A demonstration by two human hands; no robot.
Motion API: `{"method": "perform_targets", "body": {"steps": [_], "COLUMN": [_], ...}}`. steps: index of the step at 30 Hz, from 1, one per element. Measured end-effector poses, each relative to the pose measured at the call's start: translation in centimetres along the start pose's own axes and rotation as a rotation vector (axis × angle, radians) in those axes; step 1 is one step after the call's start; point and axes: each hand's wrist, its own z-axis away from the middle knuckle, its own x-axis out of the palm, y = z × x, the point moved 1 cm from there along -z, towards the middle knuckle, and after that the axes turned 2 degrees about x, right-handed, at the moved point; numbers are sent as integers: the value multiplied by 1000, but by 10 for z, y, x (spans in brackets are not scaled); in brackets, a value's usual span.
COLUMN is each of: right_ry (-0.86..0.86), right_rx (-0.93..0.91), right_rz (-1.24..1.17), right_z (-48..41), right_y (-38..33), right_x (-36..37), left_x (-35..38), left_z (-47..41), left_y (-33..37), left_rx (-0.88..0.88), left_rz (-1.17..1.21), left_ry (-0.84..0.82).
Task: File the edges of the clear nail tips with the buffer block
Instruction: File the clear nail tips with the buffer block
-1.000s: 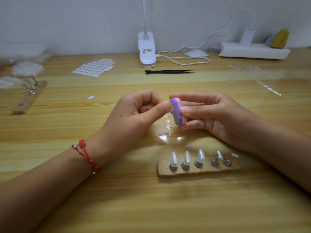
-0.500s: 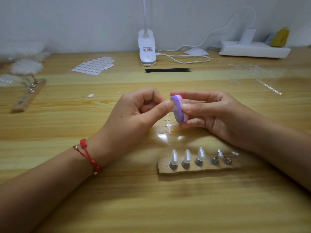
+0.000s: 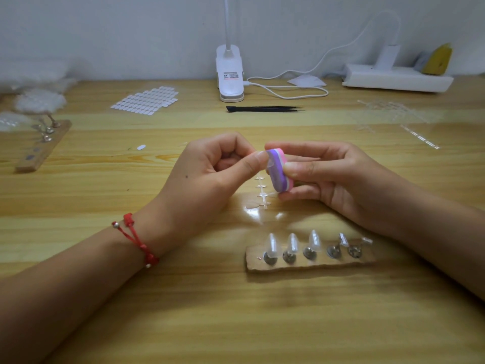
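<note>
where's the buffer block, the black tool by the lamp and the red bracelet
buffer block [image 3: 278, 179], head view, on its purple face
black tool [image 3: 262, 109], head view, mid-length
red bracelet [image 3: 128, 219], head view, on its upper knot

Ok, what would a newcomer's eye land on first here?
The right hand grips a pink and purple buffer block above the table's middle, and the left hand pinches a clear nail tip against it. Nearer the camera, a cardboard strip carries a row of clear tips on metal stands.
</note>
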Motion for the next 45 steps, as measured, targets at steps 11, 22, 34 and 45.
{"method": "perform_targets", "body": {"steps": [11, 22, 34, 45], "right_ry": [66, 71, 64, 77], "right_rx": [-24, -56, -76, -87], "right_rz": [-44, -69, -40, -37], "right_z": [0, 0, -1, 0], "right_y": [0, 2, 3, 3], "right_x": [0, -1, 1, 2], "left_x": [3, 4, 3, 3], "left_z": [1, 1, 0, 0], "left_y": [1, 0, 2, 0], "left_rx": [8, 1, -16, -4], "left_rz": [-3, -17, 39, 29], "left_ry": [-88, 6, 43, 20]}}
